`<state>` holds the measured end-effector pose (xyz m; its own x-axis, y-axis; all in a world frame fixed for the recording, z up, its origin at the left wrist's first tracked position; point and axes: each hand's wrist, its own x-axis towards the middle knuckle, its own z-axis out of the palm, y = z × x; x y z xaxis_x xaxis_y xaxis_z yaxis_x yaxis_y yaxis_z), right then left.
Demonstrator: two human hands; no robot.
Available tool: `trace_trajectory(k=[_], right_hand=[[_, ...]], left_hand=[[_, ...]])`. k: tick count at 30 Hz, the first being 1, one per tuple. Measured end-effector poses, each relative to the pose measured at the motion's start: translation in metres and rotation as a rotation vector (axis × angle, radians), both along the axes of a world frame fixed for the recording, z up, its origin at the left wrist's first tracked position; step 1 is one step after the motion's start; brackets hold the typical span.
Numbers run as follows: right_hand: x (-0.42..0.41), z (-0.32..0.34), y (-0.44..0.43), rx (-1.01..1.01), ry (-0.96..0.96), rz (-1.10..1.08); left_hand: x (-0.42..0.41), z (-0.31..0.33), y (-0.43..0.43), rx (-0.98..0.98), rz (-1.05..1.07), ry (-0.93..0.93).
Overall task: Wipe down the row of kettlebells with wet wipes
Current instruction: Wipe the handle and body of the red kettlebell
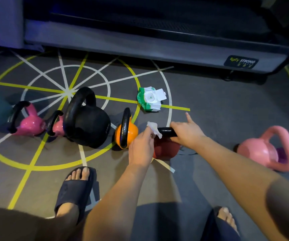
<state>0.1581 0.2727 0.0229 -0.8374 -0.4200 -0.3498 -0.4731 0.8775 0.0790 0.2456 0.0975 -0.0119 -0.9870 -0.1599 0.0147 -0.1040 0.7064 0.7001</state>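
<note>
wipe [153, 129] in left fingers [146, 136], against handle [166, 132]

In the row stood a pink bell [30, 124], a small pink bell [58, 127], a big black bell [88, 126], an orange bell [132, 133] and a red bell [166, 151]. A light pink bell [262, 152] lay tipped over on the right. My left hand [141, 146] pinched a white wipe [155, 130] at the red bell's black handle. The wipes pack [150, 100] lay behind, lid open.

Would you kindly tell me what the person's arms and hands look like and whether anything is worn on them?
The left arm and right arm are bare, with no sleeves in view. The left hand and right hand wear no gloves, and I see no watch, bracelet or ring.
</note>
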Motion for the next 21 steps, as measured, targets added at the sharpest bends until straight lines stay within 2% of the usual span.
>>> trace_trajectory(k=[5, 9, 13, 16, 19, 21], right_hand=[[0.013, 0.015, 0.001, 0.118, -0.038, -0.07], [0.034, 0.012, 0.007, 0.102, -0.083, -0.203], [0.042, 0.004, 0.016, 0.016, -0.06, -0.47], [0.034, 0.001, 0.02, -0.095, -0.039, -0.607], [0.021, -0.001, 0.003, -0.277, -0.036, -0.668], [0.011, -0.004, -0.017, -0.324, -0.028, -0.662]], left_hand=[[0.0, -0.004, 0.0, 0.038, -0.08, -0.044], [-0.014, -0.002, 0.008, 0.189, -0.307, 0.01], [-0.036, 0.003, 0.023, -0.059, -0.428, 0.058], [-0.03, -0.005, 0.019, -0.14, -0.362, -0.053], [-0.016, -0.011, 0.008, -0.046, -0.147, -0.07], [-0.019, -0.011, 0.003, 0.046, -0.032, -0.037]])
